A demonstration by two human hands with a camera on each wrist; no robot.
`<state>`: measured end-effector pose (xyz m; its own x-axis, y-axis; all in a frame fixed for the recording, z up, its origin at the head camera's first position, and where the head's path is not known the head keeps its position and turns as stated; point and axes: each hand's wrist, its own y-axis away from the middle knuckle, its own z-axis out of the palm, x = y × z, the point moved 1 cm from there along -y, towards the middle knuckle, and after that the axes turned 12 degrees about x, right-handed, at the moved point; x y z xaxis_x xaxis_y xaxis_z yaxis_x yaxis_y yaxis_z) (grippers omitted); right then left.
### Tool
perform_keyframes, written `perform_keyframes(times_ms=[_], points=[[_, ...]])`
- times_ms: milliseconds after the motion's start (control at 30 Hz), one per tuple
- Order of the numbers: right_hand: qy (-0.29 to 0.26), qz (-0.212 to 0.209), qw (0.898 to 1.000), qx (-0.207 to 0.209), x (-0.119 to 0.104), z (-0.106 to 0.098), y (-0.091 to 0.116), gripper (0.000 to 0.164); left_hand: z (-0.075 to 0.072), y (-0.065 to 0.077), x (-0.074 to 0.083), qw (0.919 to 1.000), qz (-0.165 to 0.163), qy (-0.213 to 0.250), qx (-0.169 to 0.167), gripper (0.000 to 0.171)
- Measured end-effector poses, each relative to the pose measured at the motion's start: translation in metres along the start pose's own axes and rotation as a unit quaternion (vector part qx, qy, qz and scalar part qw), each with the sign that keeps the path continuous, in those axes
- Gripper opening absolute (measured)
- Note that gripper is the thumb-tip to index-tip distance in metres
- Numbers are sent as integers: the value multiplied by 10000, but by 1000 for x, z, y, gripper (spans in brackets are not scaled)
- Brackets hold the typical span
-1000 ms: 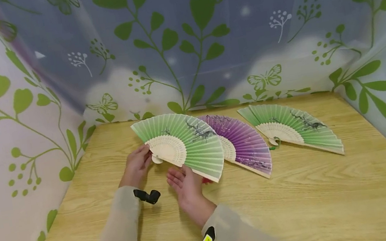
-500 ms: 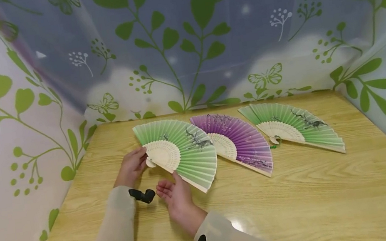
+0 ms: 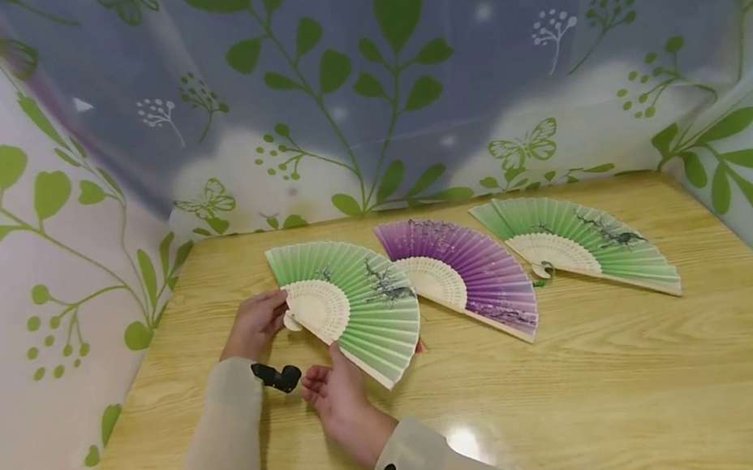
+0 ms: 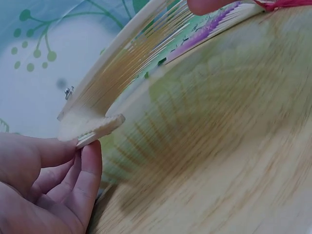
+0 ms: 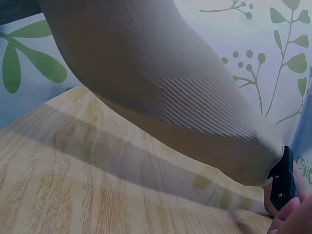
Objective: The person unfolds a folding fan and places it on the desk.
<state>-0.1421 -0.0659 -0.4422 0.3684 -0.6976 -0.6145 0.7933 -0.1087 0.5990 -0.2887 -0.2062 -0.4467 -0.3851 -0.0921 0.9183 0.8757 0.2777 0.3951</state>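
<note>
A green pleated folding fan [image 3: 374, 293] with a pale slatted base and dark branch print is spread out, tilted, at the left of the table. My left hand [image 3: 255, 326] pinches its end slat near the pivot between thumb and fingers; in the left wrist view, the left hand [image 4: 53, 180] holds that end raised off the wood. At the lower edge, my right hand [image 3: 344, 396] touches the fan with one digit, its other fingers loosely bent and apart from the fan. Beside it lies a purple folding fan [image 3: 494, 274], spread open.
A second green fan [image 3: 614, 238] lies open at the right. A red tassel [image 3: 419, 346] shows between the left and purple fans. The wooden table [image 3: 594, 398] meets patterned cloth walls [image 3: 346, 133] at the back and sides. My right sleeve [image 5: 156, 83] fills much of the right wrist view.
The held green fan has come down and slightly left, off the purple fan it overlapped, with both hands moving left along with it. The other two fans stay put.
</note>
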Motion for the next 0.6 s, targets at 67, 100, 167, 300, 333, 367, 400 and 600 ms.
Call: perform_keyframes(times_ms=[67,100,167,300,333,367,400,600], points=[[-5,50,10000,2,1,0,0,49,-1,-3,-2,9998,40,-183,89,44],[-11,76,10000,8,2,-1,0,48,-1,-5,-3,9996,64,-257,114,44],[-3,126,9999,20,3,-1,0,46,-1,-7,-4,9989,97,-413,203,44],[-3,159,9999,59,6,-2,1,46,-1,-9,-5,9970,131,-668,362,42],[19,165,9999,35,7,-2,2,46,-2,-8,-5,9965,142,-715,401,41],[30,184,9998,14,8,-2,2,46,-2,-8,-5,9960,154,-763,430,40],[51,195,9998,-18,9,-1,2,46,-3,-7,-4,9955,169,-809,455,40],[99,219,9997,-45,15,1,3,45,-7,-5,-1,9937,239,-1015,422,38]])
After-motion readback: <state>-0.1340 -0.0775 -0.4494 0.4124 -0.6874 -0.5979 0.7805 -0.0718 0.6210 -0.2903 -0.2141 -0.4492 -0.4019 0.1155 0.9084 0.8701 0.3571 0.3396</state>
